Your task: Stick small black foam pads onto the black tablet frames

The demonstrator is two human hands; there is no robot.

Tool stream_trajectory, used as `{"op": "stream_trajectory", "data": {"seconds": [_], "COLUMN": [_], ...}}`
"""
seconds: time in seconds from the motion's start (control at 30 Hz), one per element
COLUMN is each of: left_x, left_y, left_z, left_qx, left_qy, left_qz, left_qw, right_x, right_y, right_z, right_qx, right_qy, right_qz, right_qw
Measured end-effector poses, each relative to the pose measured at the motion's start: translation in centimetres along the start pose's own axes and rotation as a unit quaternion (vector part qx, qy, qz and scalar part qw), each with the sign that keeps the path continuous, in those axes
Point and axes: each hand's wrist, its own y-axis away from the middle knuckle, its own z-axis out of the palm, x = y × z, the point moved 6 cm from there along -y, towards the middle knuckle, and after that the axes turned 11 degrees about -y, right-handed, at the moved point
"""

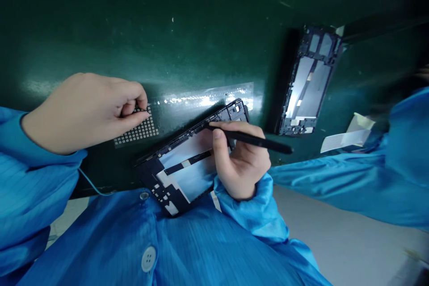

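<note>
My right hand is closed round a black pen-like tool, its tip resting on the upper edge of a black phone frame that lies tilted on the green mat by my chest. My left hand is pinched with thumb and forefinger on a sheet of small square stickers to the left of the frame. What the pinch holds is too small to make out.
A second black phone frame lies at the right on the mat. A strip of clear tape is stuck above the near frame. A white ribbed slip lies near another person's blue sleeve at the right.
</note>
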Motion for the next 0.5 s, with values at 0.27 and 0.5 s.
{"op": "stream_trajectory", "data": {"seconds": [0.27,0.5], "left_x": [-0.1,0.6], "left_y": [0.0,-0.3], "left_z": [0.0,-0.2], "left_qx": [0.006,-0.049], "left_qy": [0.012,-0.01], "left_qz": [-0.001,-0.008], "left_qw": [1.0,0.999], "right_x": [-2.3,-2.2], "right_y": [-1.2,-5.9], "right_z": [0.0,6.5], "right_qx": [-0.067,-0.358], "right_qy": [-0.013,-0.061], "right_qz": [-0.057,0.002], "right_qw": [0.996,0.932]}}
